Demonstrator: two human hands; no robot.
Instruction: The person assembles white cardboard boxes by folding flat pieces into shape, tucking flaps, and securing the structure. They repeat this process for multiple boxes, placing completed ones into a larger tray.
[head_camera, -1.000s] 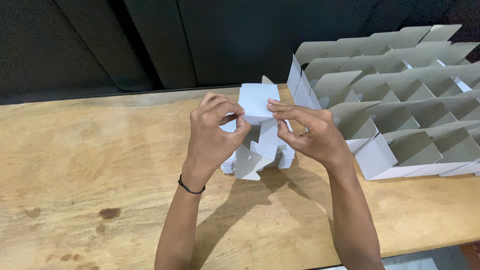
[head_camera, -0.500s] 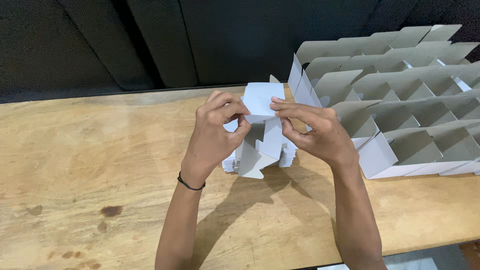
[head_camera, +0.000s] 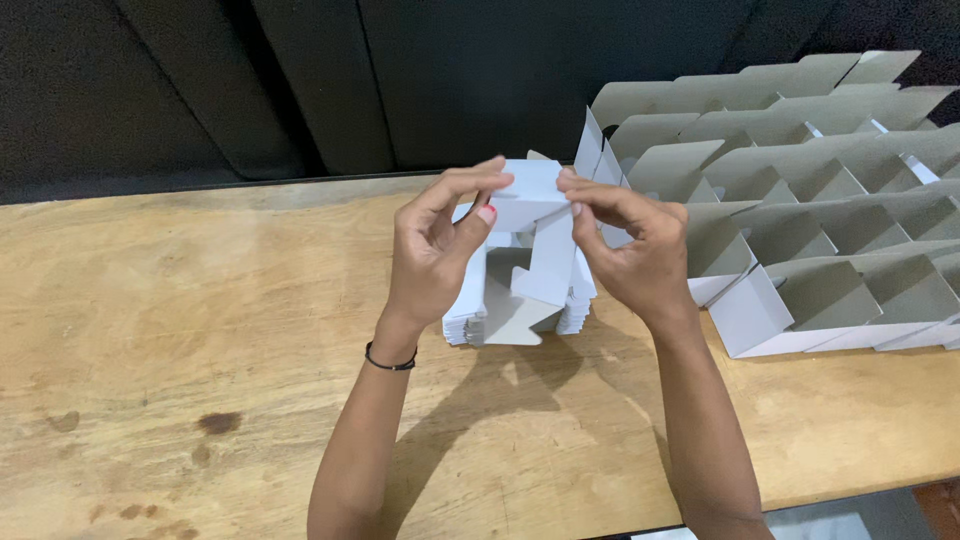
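Observation:
Both of my hands hold one white cardboard box blank (head_camera: 535, 215) in the air above the table's middle. My left hand (head_camera: 440, 250) pinches its left side, thumb under the top panel. My right hand (head_camera: 630, 255) grips its right edge with fingertips on the top panel. A lower flap of the blank hangs down between my hands. Directly beneath sits a stack of flat white blanks (head_camera: 515, 310) on the wooden table (head_camera: 200, 330).
Several rows of folded open boxes (head_camera: 800, 190), grey inside and white outside, stand packed together at the right of the table. A dark panelled wall (head_camera: 300, 80) runs behind the table. The table's near edge lies at the lower right.
The blank's top panel has been folded flatter between my fingers. My hands have stayed above the stack, shifting only slightly.

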